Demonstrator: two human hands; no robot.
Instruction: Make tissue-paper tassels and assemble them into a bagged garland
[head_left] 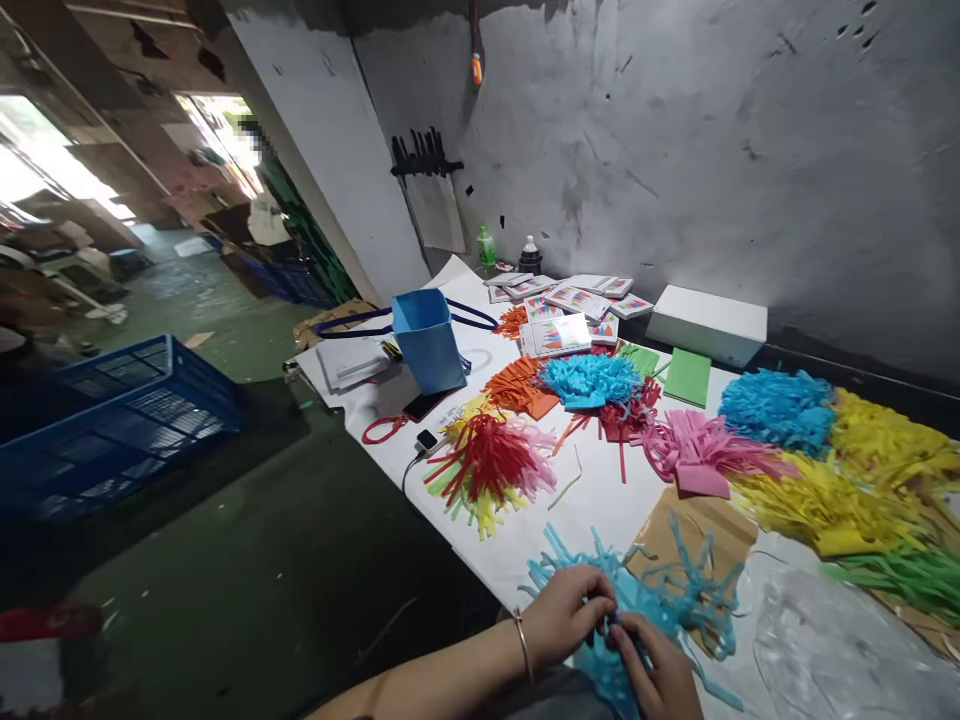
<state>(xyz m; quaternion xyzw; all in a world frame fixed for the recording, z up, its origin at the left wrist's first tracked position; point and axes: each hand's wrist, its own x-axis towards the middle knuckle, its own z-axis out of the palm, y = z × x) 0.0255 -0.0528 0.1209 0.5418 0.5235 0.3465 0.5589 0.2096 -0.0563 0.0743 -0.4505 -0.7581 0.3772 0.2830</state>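
Grey wall (675, 150) backs white table (596, 500) bearing blue strips (664, 603).

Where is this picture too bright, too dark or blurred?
Head view: the doorway is overexposed; glare whitens one printed box; the floor beside the table is dark; the blue crate looks stretched and soft; the left hand looks clearer.

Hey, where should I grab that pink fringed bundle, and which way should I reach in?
Probably by its flat, uncut band, reaching in from the near side of the table. That solid end of the pink fringed bundle faces you, while loose strips fan out behind it and could slip or tangle. Yellow strips crowd its right.
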